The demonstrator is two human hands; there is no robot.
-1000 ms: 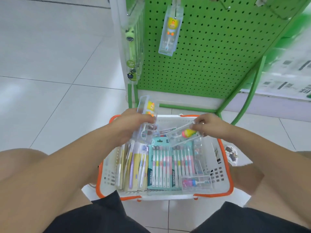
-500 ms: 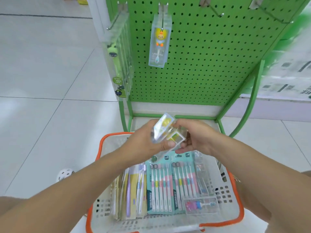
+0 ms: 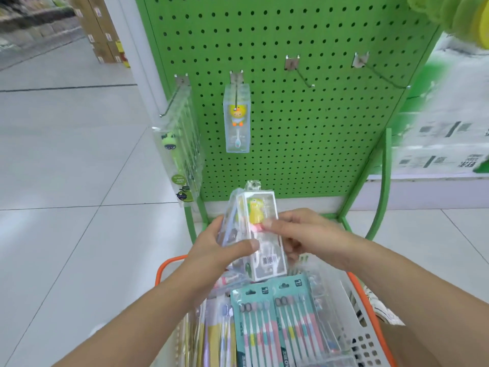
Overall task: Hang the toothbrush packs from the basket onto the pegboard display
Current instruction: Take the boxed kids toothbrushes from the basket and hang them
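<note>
Now | left hand (image 3: 225,250) and right hand (image 3: 304,234) grip clear toothbrush packs (image 3: 260,234) between them

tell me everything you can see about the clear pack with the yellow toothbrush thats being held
The clear pack is a tall box of transparent plastic with a white frame, holding a yellow cartoon-figure toothbrush with a pink part below it. A barcode sticker sits near its lower end, and a hang tab with a hole sticks up at the top. It is held upright, tilted slightly, above the basket and below the pegboard. The left hand grips it together with other clear packs behind it; the right hand holds its right side.
</note>
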